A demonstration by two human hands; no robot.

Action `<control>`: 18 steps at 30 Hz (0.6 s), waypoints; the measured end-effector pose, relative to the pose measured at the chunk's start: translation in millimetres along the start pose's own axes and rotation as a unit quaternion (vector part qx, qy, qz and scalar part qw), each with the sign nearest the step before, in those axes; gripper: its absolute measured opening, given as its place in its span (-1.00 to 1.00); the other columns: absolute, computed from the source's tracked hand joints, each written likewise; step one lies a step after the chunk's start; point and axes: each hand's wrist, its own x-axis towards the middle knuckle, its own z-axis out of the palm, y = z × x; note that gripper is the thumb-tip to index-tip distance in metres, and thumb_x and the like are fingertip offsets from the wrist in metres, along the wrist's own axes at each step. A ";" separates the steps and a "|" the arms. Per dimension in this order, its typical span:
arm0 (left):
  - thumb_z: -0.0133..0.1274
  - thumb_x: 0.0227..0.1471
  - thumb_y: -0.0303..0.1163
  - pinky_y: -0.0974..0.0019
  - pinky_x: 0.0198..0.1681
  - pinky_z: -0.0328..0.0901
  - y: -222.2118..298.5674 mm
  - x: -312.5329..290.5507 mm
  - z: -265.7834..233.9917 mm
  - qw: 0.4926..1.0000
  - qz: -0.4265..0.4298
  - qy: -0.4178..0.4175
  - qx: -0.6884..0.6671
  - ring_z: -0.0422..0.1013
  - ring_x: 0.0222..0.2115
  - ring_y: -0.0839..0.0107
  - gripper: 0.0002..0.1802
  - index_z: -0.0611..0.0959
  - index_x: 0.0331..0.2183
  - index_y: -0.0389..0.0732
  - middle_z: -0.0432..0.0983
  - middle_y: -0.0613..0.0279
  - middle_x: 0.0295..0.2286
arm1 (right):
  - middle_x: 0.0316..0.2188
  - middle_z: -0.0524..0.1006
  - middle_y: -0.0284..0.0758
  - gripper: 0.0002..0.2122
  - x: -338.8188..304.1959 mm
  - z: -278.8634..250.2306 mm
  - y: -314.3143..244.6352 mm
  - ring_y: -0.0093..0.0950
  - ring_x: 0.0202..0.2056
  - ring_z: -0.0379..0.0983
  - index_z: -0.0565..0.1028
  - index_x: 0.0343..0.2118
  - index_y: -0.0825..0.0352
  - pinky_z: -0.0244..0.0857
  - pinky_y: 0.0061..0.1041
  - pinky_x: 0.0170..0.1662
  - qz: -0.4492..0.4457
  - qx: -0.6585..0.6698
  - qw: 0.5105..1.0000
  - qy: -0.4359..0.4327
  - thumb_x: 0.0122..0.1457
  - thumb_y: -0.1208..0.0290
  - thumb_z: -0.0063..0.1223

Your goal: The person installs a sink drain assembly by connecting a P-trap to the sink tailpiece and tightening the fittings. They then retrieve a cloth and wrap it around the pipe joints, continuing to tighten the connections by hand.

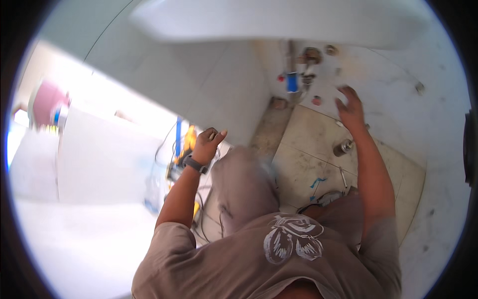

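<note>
My left hand [206, 143], with a dark watch [195, 164] on the wrist, is held up at the edge of a pale panel. Its fingers are curled and the thumb sticks out; whatever may be inside the curl does not show clearly. Over by the white wall my right hand [352, 108] reaches forward, its fingers bent but apart and nothing visible in them. Ahead of it, a pipe with a blue fitting [292, 82] and brownish metal valve parts [311, 56] come from the wall. A small red round piece [316, 100] lies beside the right fingertips.
Above hangs a white basin-like edge [279, 22]. On the tiled floor [298, 162] are a metal cylinder [343, 147], a thin pale stick [343, 177] and a blue scrap [317, 182]. At left, a yellow tool [189, 139] lies among dark cords, near a pink bucket-like container [47, 102].
</note>
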 end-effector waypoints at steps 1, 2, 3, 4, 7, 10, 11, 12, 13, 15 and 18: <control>0.10 0.20 0.12 0.34 -0.47 0.15 -16.8 -22.7 -0.8 0.999 -0.027 0.011 -0.020 0.23 -0.54 0.56 -0.39 0.53 -0.56 -0.26 0.34 0.39 -0.63 | 0.04 0.51 -0.05 -0.64 -17.9 0.0 3.1 -0.11 0.11 0.43 0.54 0.00 0.36 0.26 -0.28 0.21 0.013 0.018 1.000 0.005 0.11 0.45 0.23; 0.03 0.22 0.20 0.31 -0.45 0.14 -35.6 -45.1 0.2 0.996 -0.072 0.016 -0.045 0.22 -0.54 0.54 -0.32 0.51 -0.59 -0.25 0.33 0.39 -0.63 | 0.03 0.53 -0.08 -0.63 -35.9 -1.8 5.3 -0.14 0.11 0.43 0.54 0.02 0.37 0.25 -0.28 0.21 0.040 -0.021 0.999 -0.009 0.12 0.44 0.23; -0.10 0.23 0.31 0.28 -0.42 0.15 -54.8 -70.0 4.2 0.982 -0.139 0.026 -0.126 0.20 -0.55 0.51 -0.24 0.49 -0.63 -0.21 0.31 0.40 -0.64 | 0.03 0.53 -0.09 -0.63 -52.4 -1.8 4.9 -0.16 0.13 0.42 0.54 0.02 0.37 0.23 -0.29 0.22 0.098 0.017 0.995 -0.026 0.14 0.43 0.23; -0.11 0.23 0.33 0.31 -0.43 0.16 -73.9 -88.8 6.1 0.973 -0.134 0.057 -0.178 0.24 -0.55 0.50 -0.23 0.49 -0.64 -0.19 0.31 0.39 -0.64 | 0.02 0.54 -0.10 -0.63 -66.9 -2.7 3.3 -0.18 0.15 0.41 0.53 0.03 0.38 0.22 -0.30 0.23 0.177 0.049 0.982 -0.043 0.15 0.42 0.22; -0.13 0.26 0.24 0.26 -0.51 0.18 -135.4 -130.0 -6.3 0.931 -0.245 0.119 -0.244 0.27 -0.61 0.43 -0.28 0.51 -0.63 -0.21 0.34 0.36 -0.65 | -0.03 0.57 -0.18 -0.63 -94.7 -2.2 -11.9 -0.36 -0.13 0.53 0.53 0.05 0.37 0.37 -0.40 -0.03 0.257 0.018 0.960 -0.114 0.21 0.34 0.20; -0.09 0.25 0.11 0.20 -0.53 0.25 -195.9 -155.5 -2.1 0.967 -0.176 0.150 -0.111 0.36 -0.63 0.33 -0.38 0.60 -0.54 -0.27 0.46 0.24 -0.62 | -0.11 0.59 -0.23 -0.62 -112.2 -2.1 -31.8 -0.50 -0.37 0.50 0.53 0.07 0.36 0.38 -0.49 -0.28 0.337 0.059 0.924 -0.173 0.23 0.31 0.19; -0.06 0.23 0.06 0.19 -0.52 0.28 -217.2 -163.0 -3.5 0.980 -0.082 0.179 -0.002 0.40 -0.61 0.30 -0.42 0.64 -0.49 -0.29 0.50 0.19 -0.60 | -0.15 0.59 -0.25 -0.62 -116.4 -0.2 -38.1 -0.55 -0.44 0.46 0.53 0.07 0.36 0.36 -0.51 -0.35 0.352 0.081 0.915 -0.182 0.23 0.31 0.18; 0.00 0.19 0.00 0.17 -0.43 0.34 -237.1 -168.8 -4.9 0.975 -0.130 0.181 -0.013 0.48 -0.53 0.26 -0.48 0.68 -0.41 -0.32 0.56 0.09 -0.55 | -0.18 0.60 -0.27 -0.62 -117.7 2.7 -42.4 -0.59 -0.50 0.42 0.53 0.07 0.36 0.33 -0.54 -0.42 0.376 0.102 0.902 -0.186 0.24 0.31 0.18; 0.05 0.15 -0.05 0.16 -0.34 0.40 -259.9 -174.6 -6.4 0.952 -0.226 0.189 -0.078 0.55 -0.44 0.22 -0.52 0.72 -0.33 -0.35 0.63 0.00 -0.49 | -0.19 0.60 -0.27 -0.62 -121.4 4.7 -47.2 -0.58 -0.49 0.43 0.53 0.07 0.36 0.33 -0.54 -0.42 0.362 0.119 0.905 -0.187 0.24 0.32 0.18; 0.10 0.16 -0.18 0.18 -0.31 0.40 -312.2 -187.2 -44.2 0.963 -0.194 0.189 -0.006 0.54 -0.38 0.28 -0.63 0.67 -0.21 -0.34 0.62 0.13 -0.43 | -0.21 0.60 -0.28 -0.63 -127.8 5.1 -52.1 -0.57 -0.49 0.44 0.54 0.06 0.36 0.33 -0.54 -0.43 0.358 0.136 0.907 -0.176 0.23 0.33 0.18; -0.03 0.22 0.05 0.15 -0.43 0.39 -370.6 -203.5 -165.7 0.945 -0.267 0.174 0.077 0.51 -0.50 0.28 -0.46 0.70 -0.31 -0.29 0.56 0.18 -0.52 | -0.17 0.62 -0.24 -0.65 -131.8 3.6 -52.2 -0.52 -0.48 0.49 0.57 0.02 0.37 0.39 -0.53 -0.36 0.359 0.147 0.896 -0.215 0.21 0.32 0.20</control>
